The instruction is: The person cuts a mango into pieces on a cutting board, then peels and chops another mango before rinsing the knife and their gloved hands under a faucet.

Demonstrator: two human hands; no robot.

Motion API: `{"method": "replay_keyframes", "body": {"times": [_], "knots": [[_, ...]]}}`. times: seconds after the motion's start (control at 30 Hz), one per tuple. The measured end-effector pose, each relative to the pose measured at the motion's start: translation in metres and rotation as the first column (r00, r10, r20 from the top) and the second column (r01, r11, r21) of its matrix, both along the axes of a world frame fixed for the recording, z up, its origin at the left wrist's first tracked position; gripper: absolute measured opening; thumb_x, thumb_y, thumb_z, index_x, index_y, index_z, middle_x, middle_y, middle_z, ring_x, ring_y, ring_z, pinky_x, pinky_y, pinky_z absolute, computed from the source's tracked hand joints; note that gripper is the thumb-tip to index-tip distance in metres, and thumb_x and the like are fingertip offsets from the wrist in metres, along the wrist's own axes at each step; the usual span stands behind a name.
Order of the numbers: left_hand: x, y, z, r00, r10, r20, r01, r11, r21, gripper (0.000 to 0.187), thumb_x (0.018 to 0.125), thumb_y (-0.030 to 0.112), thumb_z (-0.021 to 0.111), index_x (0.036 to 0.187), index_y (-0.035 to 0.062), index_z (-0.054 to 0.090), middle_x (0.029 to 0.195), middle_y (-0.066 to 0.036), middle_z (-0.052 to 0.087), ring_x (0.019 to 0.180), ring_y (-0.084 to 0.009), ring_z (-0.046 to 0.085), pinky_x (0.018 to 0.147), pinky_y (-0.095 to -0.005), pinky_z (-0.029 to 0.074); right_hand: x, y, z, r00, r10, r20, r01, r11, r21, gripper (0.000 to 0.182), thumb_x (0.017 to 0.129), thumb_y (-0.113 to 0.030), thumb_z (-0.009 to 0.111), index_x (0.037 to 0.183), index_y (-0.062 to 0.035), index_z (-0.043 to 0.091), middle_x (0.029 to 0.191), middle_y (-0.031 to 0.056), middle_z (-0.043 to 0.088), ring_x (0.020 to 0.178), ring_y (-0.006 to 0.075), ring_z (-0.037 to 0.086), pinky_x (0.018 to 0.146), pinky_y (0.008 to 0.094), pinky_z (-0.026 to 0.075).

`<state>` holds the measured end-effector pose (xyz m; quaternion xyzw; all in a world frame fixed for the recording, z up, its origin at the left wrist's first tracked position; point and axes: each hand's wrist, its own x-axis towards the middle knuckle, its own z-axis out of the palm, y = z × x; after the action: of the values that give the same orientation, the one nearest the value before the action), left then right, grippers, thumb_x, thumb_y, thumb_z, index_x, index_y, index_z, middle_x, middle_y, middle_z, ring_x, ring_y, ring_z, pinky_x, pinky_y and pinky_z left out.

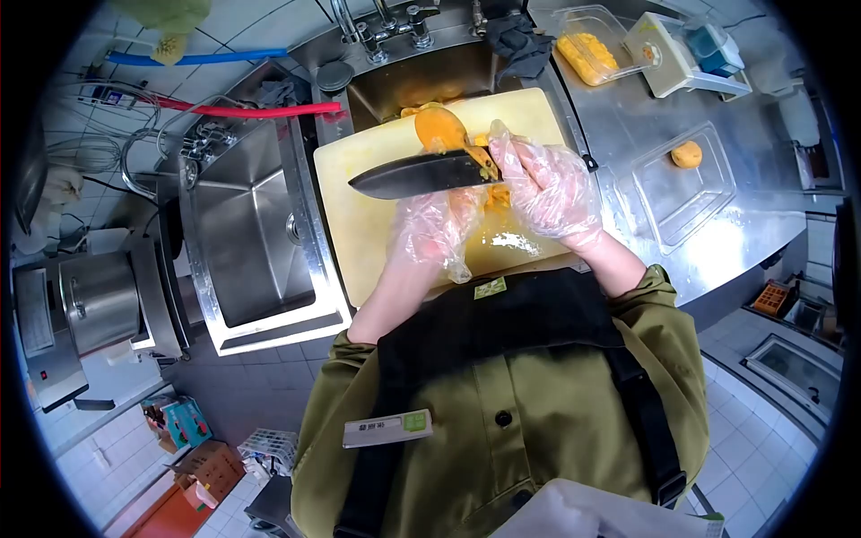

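A large kitchen knife (421,175) with a dark blade lies level over the cutting board (345,193), its tip pointing left. Around its handle end, my right hand (547,184) is closed in a clear plastic glove. My gloved left hand (435,229) is just below the blade, and the knife hides its fingers. Beyond the blade rests a smooth orange piece of fruit, like mango (439,130). Wet orange scraps (484,163) cling to the blade near the handle, and more orange bits show beside my left hand.
Behind the board is a sink (377,94) with a faucet; another sink (256,242) is at left. A container of yellow fruit pieces (587,58) stands back right. A clear tray (664,202) holds one round yellow fruit (687,154). A dark cloth (520,47) hangs by the sink.
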<state>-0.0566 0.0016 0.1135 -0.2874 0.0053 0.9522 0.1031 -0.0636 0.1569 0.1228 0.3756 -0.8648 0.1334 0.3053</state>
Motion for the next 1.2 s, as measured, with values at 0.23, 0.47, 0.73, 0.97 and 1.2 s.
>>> {"method": "replay_keyframes", "body": {"times": [0.23,0.47,0.73,0.97,1.2], "knots": [[-0.002,-0.007,-0.002,0.979,-0.01,-0.205,-0.002,0.998,-0.056,0.027,0.088,0.011,0.045,0.111,-0.003,0.045,0.107,-0.016,0.053,0.096,-0.0253,0.053,0.091,-0.0372,0.042,0.001,0.003,0.005,0.999,0.04,-0.01,-0.039,0.998,0.041,0.041,0.067,0.001,0.057,0.108,-0.0014,0.055,0.094,0.011,0.06,0.07,0.0228,0.06,0.058,0.0302,0.048],[0.003,0.005,0.004,0.973,-0.035,-0.227,0.034,0.999,-0.007,0.029,0.087,0.011,0.045,0.113,-0.0019,0.044,0.11,-0.015,0.052,0.101,-0.0244,0.05,0.093,-0.0367,0.04,0.004,0.004,0.006,1.0,0.008,-0.007,-0.008,0.999,0.043,0.042,0.067,0.001,0.057,0.109,-0.0008,0.055,0.096,0.0105,0.059,0.072,0.0222,0.059,0.059,0.0299,0.047],[0.011,0.001,0.002,0.942,-0.281,-0.183,0.262,0.958,-0.117,0.036,0.078,0.001,0.041,0.114,-0.0021,0.039,0.104,-0.015,0.049,0.098,-0.0255,0.05,0.09,-0.0386,0.041,-0.007,0.005,0.005,0.999,-0.031,-0.014,0.031,1.0,0.0,0.043,0.067,-0.003,0.057,0.11,-0.0007,0.052,0.101,0.0114,0.058,0.072,0.0219,0.058,0.059,0.0303,0.047],[0.014,-0.019,-0.001,0.738,-0.556,-0.381,0.149,0.686,-0.712,0.042,0.078,0.001,0.044,0.12,-0.0003,0.038,0.112,-0.013,0.048,0.104,-0.0229,0.049,0.088,-0.0365,0.042,-0.008,0.007,0.019,0.994,0.047,0.102,-0.038,0.996,-0.082,0.047,0.066,-0.003,0.059,0.113,-0.0014,0.051,0.098,0.0127,0.058,0.075,0.0255,0.059,0.062,0.0329,0.047],[0.001,-0.05,-0.025,0.642,-0.626,-0.443,0.096,0.639,-0.763,0.063,0.079,0.018,0.061,0.132,0.0056,0.029,0.124,-0.01,0.043,0.111,-0.0224,0.046,0.092,-0.0336,0.04,-0.016,0.0,0.023,0.985,0.16,0.067,-0.151,0.98,-0.126,0.051,0.066,-0.005,0.062,0.115,-0.0036,0.05,0.099,0.0122,0.058,0.078,0.0272,0.059,0.062,0.0346,0.047]]}}
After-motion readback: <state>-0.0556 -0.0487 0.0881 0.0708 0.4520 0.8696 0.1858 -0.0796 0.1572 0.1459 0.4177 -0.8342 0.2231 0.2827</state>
